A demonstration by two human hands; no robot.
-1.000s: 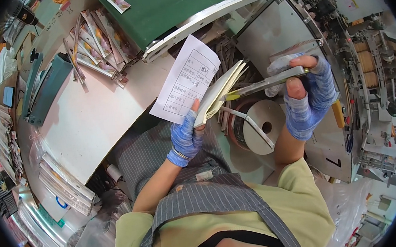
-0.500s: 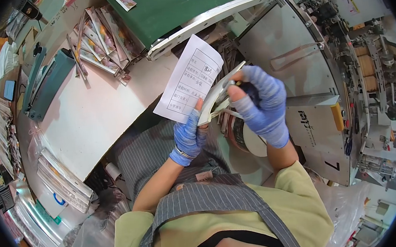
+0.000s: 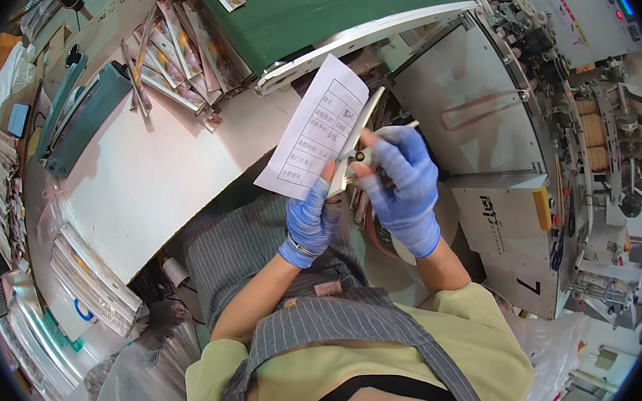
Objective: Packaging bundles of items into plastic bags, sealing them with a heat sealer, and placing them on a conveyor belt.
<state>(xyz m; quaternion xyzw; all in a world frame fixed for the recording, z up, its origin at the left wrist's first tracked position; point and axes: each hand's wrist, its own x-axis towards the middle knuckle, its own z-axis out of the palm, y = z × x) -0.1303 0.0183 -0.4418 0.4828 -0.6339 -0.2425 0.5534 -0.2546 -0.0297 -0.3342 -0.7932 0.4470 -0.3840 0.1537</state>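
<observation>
While the left hand (image 3: 310, 220), in a blue fingerless glove, grasps the lower edge of a paper pad (image 3: 313, 132) with its thumb on top, the right hand (image 3: 404, 185), gloved alike, is bent in at the pad's right side. Between its thumb and finger it pinches a slim object (image 3: 361, 156) with a dark round end, too blurred to name. The pad sits tilted just ahead of the left hand, a printed form on its face.

Beneath both hands lies the wearer's striped grey apron (image 3: 225, 243). A pale roll (image 3: 449, 221) shows partly, just behind the right hand, with a white cabinet (image 3: 504, 238) farther to its right.

Left of the left hand stretches a white table (image 3: 180, 155); patterned strips (image 3: 182, 52) are heaped ahead and to the left. Well ahead of both hands runs a green surface (image 3: 342, 4) with a metal edge.
</observation>
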